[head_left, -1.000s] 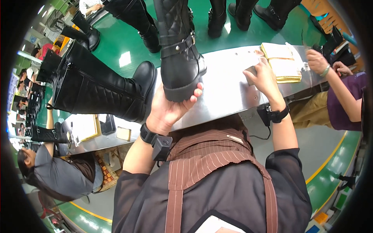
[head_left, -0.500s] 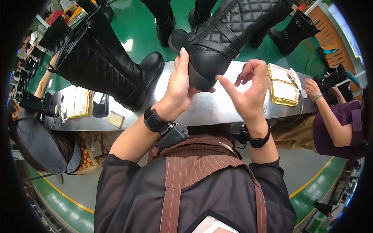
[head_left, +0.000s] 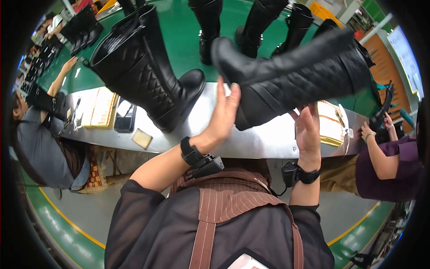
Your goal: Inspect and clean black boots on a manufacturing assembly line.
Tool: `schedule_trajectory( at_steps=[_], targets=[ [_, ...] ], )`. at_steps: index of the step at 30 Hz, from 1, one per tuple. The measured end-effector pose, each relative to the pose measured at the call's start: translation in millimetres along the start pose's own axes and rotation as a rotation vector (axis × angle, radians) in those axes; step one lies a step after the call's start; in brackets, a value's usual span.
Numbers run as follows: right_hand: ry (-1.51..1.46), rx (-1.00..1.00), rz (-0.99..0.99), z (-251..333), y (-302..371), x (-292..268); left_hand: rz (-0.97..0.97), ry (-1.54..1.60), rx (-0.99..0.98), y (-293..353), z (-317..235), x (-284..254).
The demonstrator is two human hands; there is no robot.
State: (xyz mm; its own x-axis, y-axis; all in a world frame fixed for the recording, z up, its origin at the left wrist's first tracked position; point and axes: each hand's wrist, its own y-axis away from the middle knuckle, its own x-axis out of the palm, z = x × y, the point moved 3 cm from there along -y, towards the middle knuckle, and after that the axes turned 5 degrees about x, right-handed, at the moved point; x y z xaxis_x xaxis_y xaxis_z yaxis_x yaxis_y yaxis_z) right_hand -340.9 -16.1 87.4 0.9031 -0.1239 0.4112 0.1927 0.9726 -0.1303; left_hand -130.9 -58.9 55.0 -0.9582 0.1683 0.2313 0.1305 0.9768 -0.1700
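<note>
A tall black quilted boot [head_left: 291, 87] is held sideways above the bench, slightly blurred, its toe to the left and its shaft slanting up to the right. My left hand [head_left: 223, 115] is against the sole side, thumb and fingers close to the arch and heel. Under the shaft, my right hand [head_left: 309, 134] supports the boot, with some fingertips hidden behind it. To the left, a second black quilted boot [head_left: 148, 74] stands upright on the bench, its side zipper facing me.
The metal bench [head_left: 210, 145] carries a phone [head_left: 125, 117], a beige pad [head_left: 142, 139] and paper stacks, one [head_left: 98, 107] left, another [head_left: 330, 127] right. More black boots [head_left: 208, 31] stand on the green surface beyond. Co-workers sit left [head_left: 51, 139] and right [head_left: 387, 166].
The held boot has turned to show its other side, its shaft swinging lower to the right. My right hand has moved from beside the heel to under the shaft.
</note>
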Motion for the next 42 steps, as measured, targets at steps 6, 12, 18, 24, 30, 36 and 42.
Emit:
schedule_trajectory(
  at_steps=[6, 12, 18, 24, 30, 36, 42],
  targets=[
    [-0.117, -0.074, -0.126, -30.2, 1.1, 5.5, 0.028, -0.643, 0.391, 30.2, -28.3, -55.6],
    [0.492, -0.23, -0.019, -55.7, 25.1, 41.1, -0.611, -0.751, 0.949, 76.8, -58.4, -158.2],
    [0.27, 0.006, 0.072, -63.1, 29.0, 71.1, -0.343, -0.225, 0.098, 48.6, -14.4, -157.0],
    [0.583, -0.025, 0.189, -72.9, 31.8, 94.1, 0.065, -0.209, 0.127, 43.0, -10.5, -87.2],
    [0.695, -0.112, 0.43, -64.7, 32.6, 82.9, 0.2, -0.448, 0.251, 43.5, -40.8, -75.4],
    [0.871, -0.261, 0.653, -43.3, 34.4, 94.4, -0.228, -0.327, 0.314, 36.0, -27.1, -58.9],
    [1.105, -0.482, 0.307, -19.6, -0.5, 56.6, 0.019, 0.241, -0.062, 10.4, -10.8, -104.6]
  ],
)
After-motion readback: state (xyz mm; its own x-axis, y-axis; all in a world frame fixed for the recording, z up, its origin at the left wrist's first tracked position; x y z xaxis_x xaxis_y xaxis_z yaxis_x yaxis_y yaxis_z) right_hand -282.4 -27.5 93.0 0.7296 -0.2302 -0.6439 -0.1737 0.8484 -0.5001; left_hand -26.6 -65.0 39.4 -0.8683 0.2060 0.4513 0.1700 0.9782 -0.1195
